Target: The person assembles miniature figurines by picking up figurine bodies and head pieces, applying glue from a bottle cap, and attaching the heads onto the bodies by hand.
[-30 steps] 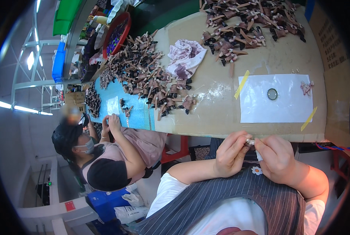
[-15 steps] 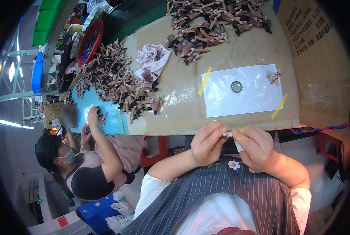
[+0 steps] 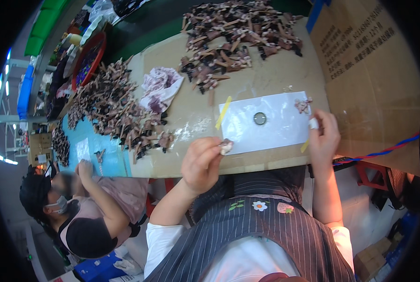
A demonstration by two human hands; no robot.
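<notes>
My left hand (image 3: 201, 164) pinches a small pale figure part (image 3: 226, 147) with a darker tip, held over the lower left corner of a white sheet (image 3: 243, 136). My right hand (image 3: 325, 138) is at the sheet's right edge, fingers apart and seemingly holding nothing. A white wrap (image 3: 313, 123) covers one of its fingertips. Just beyond those fingers lies a little cluster of pink and white parts (image 3: 303, 105) on the sheet's upper right corner. In the middle of the sheet rests a round bottle cap (image 3: 259, 118), hollow side up.
Piles of small brown and black figures (image 3: 240, 33) cover the far table, with more (image 3: 120, 103) at left. A stained cloth (image 3: 160, 87) lies between them. Yellow tape (image 3: 224, 113) holds the sheet. A cardboard box (image 3: 374, 84) stands at right. Another person (image 3: 87, 207) works at left.
My hands have parted from the front of my apron. The left keeps the small part and moved left; the right went up and right to the pink and white parts. The view has shifted.
</notes>
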